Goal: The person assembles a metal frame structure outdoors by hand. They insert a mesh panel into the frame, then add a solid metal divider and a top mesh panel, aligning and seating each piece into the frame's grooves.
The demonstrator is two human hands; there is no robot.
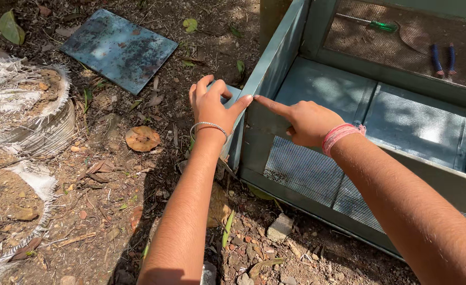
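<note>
My left hand (pixel 212 103) grips the outer corner of a grey-green metal frame (pixel 275 58) with wire mesh panels, thumb on the inner edge, a silver bangle on the wrist. My right hand (pixel 301 120) is inside the frame, index finger stretched out and touching the same corner next to my left thumb. It holds nothing that I can see. A pink thread band circles the right wrist. The mesh panel (pixel 301 169) lies below my right hand.
A flat square metal sheet (pixel 118 48) lies on the dirt at upper left. Frayed white sacks of soil (pixel 27 111) sit at the left. On the mesh at upper right rest a green-handled screwdriver (pixel 381 25) and blue-handled pliers (pixel 441 58). Dry leaves and stones litter the ground.
</note>
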